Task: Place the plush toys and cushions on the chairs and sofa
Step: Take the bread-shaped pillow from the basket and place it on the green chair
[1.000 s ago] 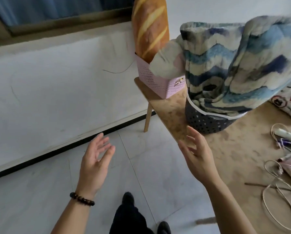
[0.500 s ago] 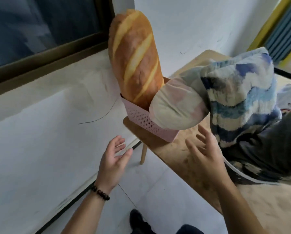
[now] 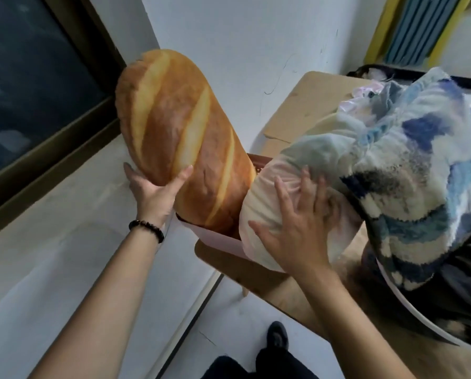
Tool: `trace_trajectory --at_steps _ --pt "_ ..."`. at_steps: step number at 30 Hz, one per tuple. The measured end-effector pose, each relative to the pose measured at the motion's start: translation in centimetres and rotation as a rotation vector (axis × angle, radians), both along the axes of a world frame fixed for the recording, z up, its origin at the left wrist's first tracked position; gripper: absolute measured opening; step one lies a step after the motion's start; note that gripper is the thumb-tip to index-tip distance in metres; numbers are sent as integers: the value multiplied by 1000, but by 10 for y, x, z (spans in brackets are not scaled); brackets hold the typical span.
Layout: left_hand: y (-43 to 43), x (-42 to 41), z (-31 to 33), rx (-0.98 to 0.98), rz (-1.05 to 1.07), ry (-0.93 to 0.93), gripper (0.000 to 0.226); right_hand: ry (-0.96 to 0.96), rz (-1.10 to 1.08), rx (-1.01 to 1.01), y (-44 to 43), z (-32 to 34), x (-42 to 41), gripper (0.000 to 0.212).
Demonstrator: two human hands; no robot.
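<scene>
A long bread-shaped plush cushion [image 3: 182, 138] stands tilted in a pink perforated basket [image 3: 223, 242] on a wooden table. My left hand [image 3: 155, 192] cups its lower left side, thumb on the front. A pale cream-pink cushion [image 3: 283, 187] leans out of the same basket to the right. My right hand [image 3: 297, 228] lies flat on it with fingers spread, pressing into the fabric. A blue and white patterned plush cushion [image 3: 409, 170] fills a dark basket [image 3: 392, 285] at the right.
The wooden table [image 3: 291, 113] runs along a white wall, with one leg at its near corner. A dark-framed window [image 3: 37, 91] is at the left. White tiled floor and my dark shoes [image 3: 276, 337] are below. A dark blanket hangs at the far right.
Both hands rose from open air below the table to the cushions. The left one has taken hold of the bread cushion and the right one has landed on the pale cushion. The view moved closer.
</scene>
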State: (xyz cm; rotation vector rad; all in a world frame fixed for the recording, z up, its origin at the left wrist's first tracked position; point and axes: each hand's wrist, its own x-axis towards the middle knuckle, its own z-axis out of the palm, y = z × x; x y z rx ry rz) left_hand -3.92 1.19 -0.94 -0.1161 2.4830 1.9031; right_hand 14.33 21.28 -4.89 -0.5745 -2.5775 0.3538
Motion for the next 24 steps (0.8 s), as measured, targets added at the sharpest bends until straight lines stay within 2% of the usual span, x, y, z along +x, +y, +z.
trace_trajectory --at_steps 2,4,6,8,11,14,20,23,24 --pt "5 -26 -4 92 -7 -52 154 -132 -14 22 2 -12 -23 99" --pt "12 -40 -13 138 -68 -131 134 -226 -15 22 3 -22 -36 103" --pt "16 -44 -22 145 -74 -106 116 -244 -22 11 1 -28 -39 104" --pt "23 -44 -19 158 -44 -38 112 -217 -44 23 0 -29 -41 104" --pt "38 -44 -1 223 -34 113 94 -197 -75 48 2 -36 -43 99" --pt "48 -35 34 179 -123 331 80 -255 -116 61 -2 -38 -45 91" --pt "29 -32 137 232 -358 830 84 -273 -116 84 -10 -31 -51 83" --pt "13 -41 157 347 -355 885 87 -329 -126 31 -21 -17 -51 93" --pt "8 -43 162 414 -336 876 87 -294 -122 -59 -24 -1 -54 100"
